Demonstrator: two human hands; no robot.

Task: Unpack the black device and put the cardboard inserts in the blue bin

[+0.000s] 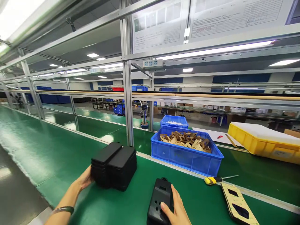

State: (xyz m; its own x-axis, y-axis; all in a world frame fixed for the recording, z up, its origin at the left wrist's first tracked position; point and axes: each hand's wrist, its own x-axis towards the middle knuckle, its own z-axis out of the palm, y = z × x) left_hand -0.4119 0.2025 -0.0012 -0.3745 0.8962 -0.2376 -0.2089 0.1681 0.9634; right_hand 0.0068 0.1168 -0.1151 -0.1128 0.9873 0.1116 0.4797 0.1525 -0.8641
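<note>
Two side-by-side stacks of black plastic covers [114, 165] stand on the green bench [70, 150]. My left hand [84, 180] presses flat against the left side of the stacks, fingers spread along the lower covers. My right hand [176, 207] rests on top of a single black plastic housing [159, 200] with several holes in its face, which lies on the bench near the front edge.
A blue bin [186, 153] of brown cut-out pieces sits behind the housing, a smaller blue bin [174, 121] behind that. A yellow-handled screwdriver [214, 179] and a tan backing sheet [237, 204] lie at right. A yellow crate [262, 143] is far right. A metal post [128, 103] rises behind the stacks.
</note>
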